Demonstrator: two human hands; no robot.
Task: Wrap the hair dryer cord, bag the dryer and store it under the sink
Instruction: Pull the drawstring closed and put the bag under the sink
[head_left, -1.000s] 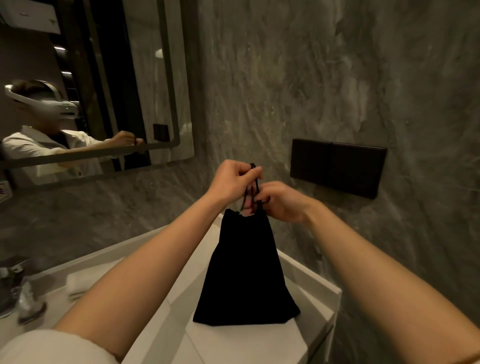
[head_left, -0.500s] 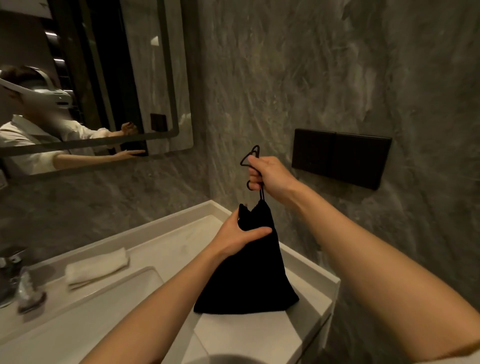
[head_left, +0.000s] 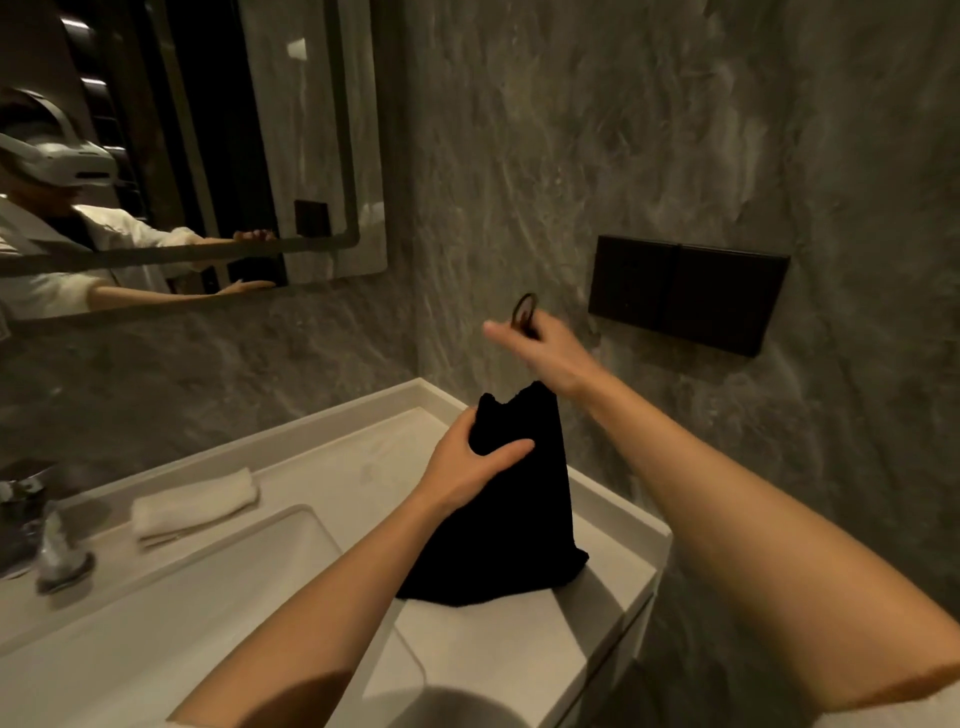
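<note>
Change since earlier: right hand (head_left: 545, 349) has drawn the drawstring (head_left: 524, 310) higher and further right of the bag's neck; left hand (head_left: 470, 467) keeps its clamp just below the gathered top; the bag's base has not shifted on the counter.
Head view, bag: black cloth bag (head_left: 511, 519) stands on the right end of the white counter (head_left: 613, 566), near the corner where the two stone walls meet; neck puckered nearly shut. The dryer itself is hidden, presumably inside.
Head view, left hand: wrapped around the bag's upper part, thumb across the front.
Head view, right hand: pinching the drawstring loop above the bag, index finger stretched out.
Handling: soft, limp cloth over what is likely a hard, moderately heavy lump; the cloth looks grippy rather than slick. Best hold is probably the cinched neck, with a palm under the base when lifting.
Edges: bag sits close to the counter's right and front edges, so a sideways tug could tip it off.
Open room: clear counter lies to the left toward the basin (head_left: 208, 587) and folded towel (head_left: 195, 503); black wall panel (head_left: 688, 293) is beside the raised hand.
</note>
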